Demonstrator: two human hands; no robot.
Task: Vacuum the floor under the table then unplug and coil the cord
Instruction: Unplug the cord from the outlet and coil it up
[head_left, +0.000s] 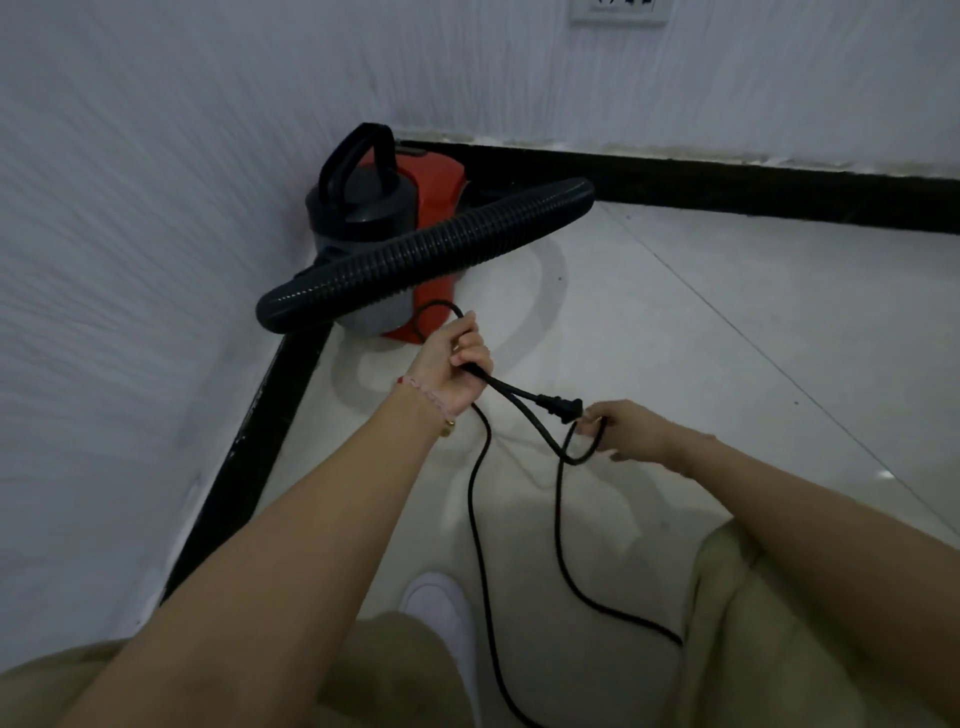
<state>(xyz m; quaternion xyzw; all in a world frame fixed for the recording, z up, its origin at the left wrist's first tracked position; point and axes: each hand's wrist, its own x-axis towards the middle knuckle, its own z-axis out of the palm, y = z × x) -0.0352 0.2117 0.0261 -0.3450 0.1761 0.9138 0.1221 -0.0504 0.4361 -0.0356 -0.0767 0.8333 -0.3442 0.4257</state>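
Observation:
A red and dark grey canister vacuum (421, 182) stands in the room corner, its ribbed black hose (431, 249) curving across its front. The black power cord (480, 509) is out of the wall; its plug (561, 407) hangs free between my hands. My left hand (452, 364) grips the cord in a fist just behind the plug, with a loop rising above the fingers. My right hand (623, 428) pinches a bend of the cord right of the plug. From there the cord trails down to the floor between my legs.
A white wall socket (618, 10) sits at the top edge of the far wall. Black skirting (727, 187) runs along both walls. The floor is pale glossy tile (727, 338). My knees and a white shoe (441, 608) are at the bottom.

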